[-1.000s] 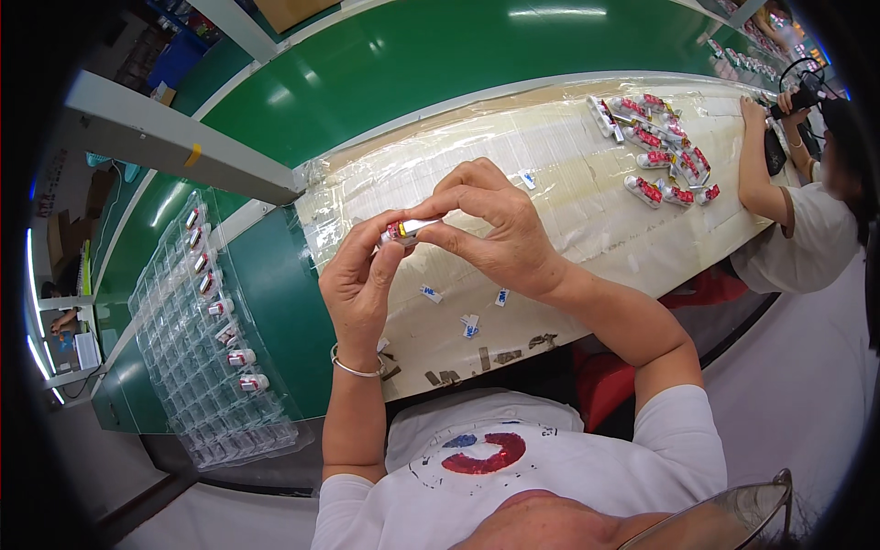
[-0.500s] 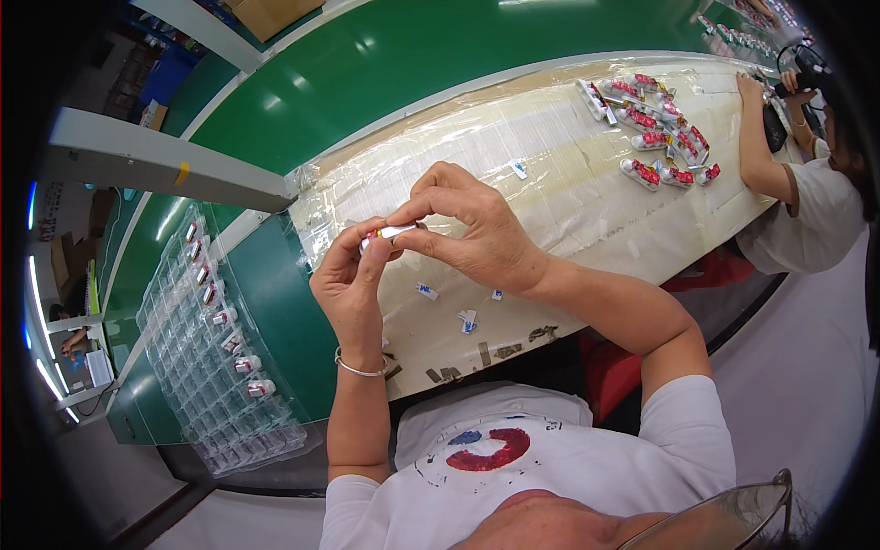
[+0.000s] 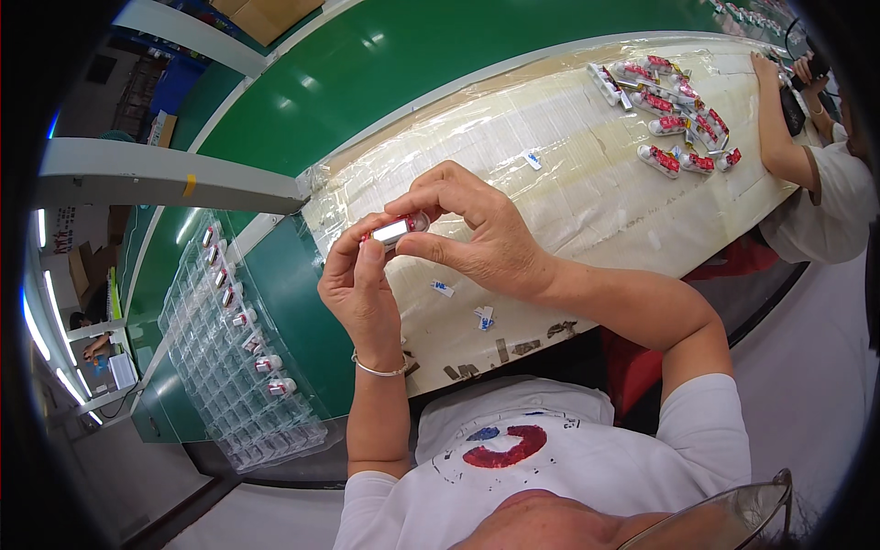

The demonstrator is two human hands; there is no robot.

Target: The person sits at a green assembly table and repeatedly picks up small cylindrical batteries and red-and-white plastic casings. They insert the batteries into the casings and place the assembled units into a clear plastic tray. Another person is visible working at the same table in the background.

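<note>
A small red-and-white piece with a flat silver face and a rounded, pale end (image 3: 392, 231) is held between both hands above the covered table. My left hand (image 3: 356, 289), with a bangle at its wrist, pinches the lower left end between thumb and fingers. Thumb and forefinger of my right hand (image 3: 495, 240) close on the other end from the right. The fingertips hide part of the piece. On the table just below my hands lie small white slips with blue print (image 3: 443, 288), (image 3: 484, 318).
A clear plastic tray with many pockets (image 3: 220, 385) lies left, a row of similar pieces (image 3: 269, 363) along its right side. A grey post (image 3: 165, 174) stands at upper left. More red-and-white pieces (image 3: 669, 126) lie heaped at far right, near another person's arm (image 3: 779, 128).
The piece has turned between my fingers, so its silver face and rounded pale end now show more. The view has shifted slightly, and both hands still hold the piece.
</note>
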